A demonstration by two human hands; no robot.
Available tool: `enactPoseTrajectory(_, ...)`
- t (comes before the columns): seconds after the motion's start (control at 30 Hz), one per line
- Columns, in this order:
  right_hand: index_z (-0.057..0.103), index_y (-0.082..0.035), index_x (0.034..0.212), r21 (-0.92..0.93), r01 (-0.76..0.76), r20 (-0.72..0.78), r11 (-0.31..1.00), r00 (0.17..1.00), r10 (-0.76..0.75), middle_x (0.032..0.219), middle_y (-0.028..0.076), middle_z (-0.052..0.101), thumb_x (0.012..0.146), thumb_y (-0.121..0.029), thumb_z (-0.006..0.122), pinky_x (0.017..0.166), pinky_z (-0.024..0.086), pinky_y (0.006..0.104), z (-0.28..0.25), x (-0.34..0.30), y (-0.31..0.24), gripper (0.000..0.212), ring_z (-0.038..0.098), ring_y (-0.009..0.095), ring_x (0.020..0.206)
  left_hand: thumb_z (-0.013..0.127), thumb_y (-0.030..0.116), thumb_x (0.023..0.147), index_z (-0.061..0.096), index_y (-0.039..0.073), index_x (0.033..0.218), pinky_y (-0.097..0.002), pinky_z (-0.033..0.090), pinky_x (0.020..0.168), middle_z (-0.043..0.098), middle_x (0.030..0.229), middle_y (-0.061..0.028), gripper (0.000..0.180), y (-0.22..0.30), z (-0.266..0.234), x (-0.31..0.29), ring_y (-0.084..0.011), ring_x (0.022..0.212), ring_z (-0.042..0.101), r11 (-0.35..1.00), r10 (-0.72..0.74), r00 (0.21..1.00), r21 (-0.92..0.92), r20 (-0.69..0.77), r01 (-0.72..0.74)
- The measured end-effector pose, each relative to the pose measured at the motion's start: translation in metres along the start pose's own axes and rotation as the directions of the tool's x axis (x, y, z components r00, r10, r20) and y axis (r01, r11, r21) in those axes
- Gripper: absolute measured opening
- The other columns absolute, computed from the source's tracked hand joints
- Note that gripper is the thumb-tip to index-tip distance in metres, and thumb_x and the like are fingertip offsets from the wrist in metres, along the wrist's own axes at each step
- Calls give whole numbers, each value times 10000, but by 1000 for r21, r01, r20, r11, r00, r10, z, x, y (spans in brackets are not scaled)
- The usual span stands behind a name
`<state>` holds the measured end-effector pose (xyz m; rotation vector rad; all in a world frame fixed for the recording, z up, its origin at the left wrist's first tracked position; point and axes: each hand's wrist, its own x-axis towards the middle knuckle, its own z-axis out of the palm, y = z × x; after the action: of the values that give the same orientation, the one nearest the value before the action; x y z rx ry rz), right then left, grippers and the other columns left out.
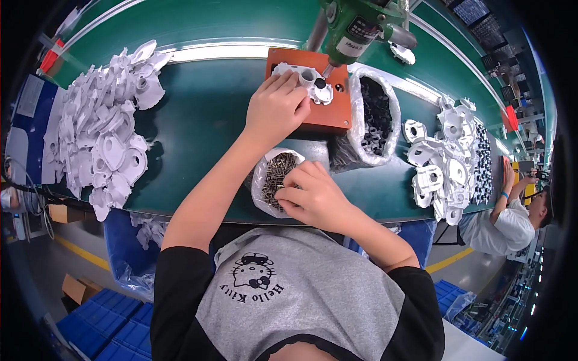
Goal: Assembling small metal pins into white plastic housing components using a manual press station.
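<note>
My left hand (278, 103) is closed over the left side of a white plastic housing (324, 94), which lies on an orange fixture block (333, 115). A round black piece (320, 83) sits on the housing, and the tip of a green-bodied machine (355, 30) stands just above it. Closer to me, my right hand (313, 195) reaches into a clear-lined container of small metal screws (278, 171). Its fingers are curled together at the screws, and what they hold, if anything, is hidden.
At the left is a tall heap of white plastic housings (111, 123). A clear bag of black parts (374, 114) stands right of the fixture. Further right lie more white housings (445, 159) and rows of small black parts (482, 162). Another person (509, 219) works at the far right.
</note>
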<state>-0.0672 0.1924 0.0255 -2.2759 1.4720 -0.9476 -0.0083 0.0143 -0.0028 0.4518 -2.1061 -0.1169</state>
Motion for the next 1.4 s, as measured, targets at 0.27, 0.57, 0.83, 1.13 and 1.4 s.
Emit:
enactPoseTrajectory(0.27, 660, -73, 811, -51, -28, -29, 998, 999, 27, 812, 32, 514, 686, -72, 712, 725, 378, 349, 10, 13, 0, 135, 493, 226, 828, 684, 101, 734, 652, 47, 798, -408, 507, 877, 679, 1026, -146, 90, -1, 1, -2, -317, 992, 643, 999, -23, 1000, -27, 10, 24)
enactPoseTrajectory(0.57, 655, -82, 794, -201, -64, 18, 978, 997, 69, 805, 27, 505, 680, -118, 709, 743, 374, 341, 13, 13, -4, 131, 487, 215, 839, 685, 96, 729, 652, 53, 794, -411, 504, 899, 680, 1015, -157, 85, -1, 1, -1, -314, 991, 648, 999, -32, 999, -27, 6, 32)
enactPoseTrajectory(0.83, 643, -85, 768, -309, -17, 39, 951, 999, 30, 815, 24, 511, 670, -151, 704, 768, 389, 351, 20, 11, -8, 133, 487, 214, 842, 690, 101, 728, 653, 54, 797, -414, 503, 899, 680, 1017, -156, 91, -1, 2, -2, -315, 991, 646, 999, -29, 1000, -23, 10, 29)
enactPoseTrajectory(1.13, 604, -85, 704, -386, 37, 29, 922, 999, -28, 793, 33, 491, 661, -160, 681, 782, 398, 347, 23, 12, -8, 115, 482, 210, 837, 651, 103, 738, 599, 22, 727, -393, 509, 881, 680, 956, -173, 97, 2, 1, 1, -304, 952, 654, 1000, 9, 1000, 4, -22, -9)
enactPoseTrajectory(1.4, 635, -65, 656, -348, 38, 3, 937, 999, -40, 751, 47, 533, 658, -147, 600, 758, 388, 331, 25, 17, -7, 89, 493, 209, 821, 660, 107, 729, 600, 29, 722, -399, 506, 889, 679, 958, -173, 99, 1, 2, 1, -301, 949, 654, 1000, 9, 1000, -4, -21, -9)
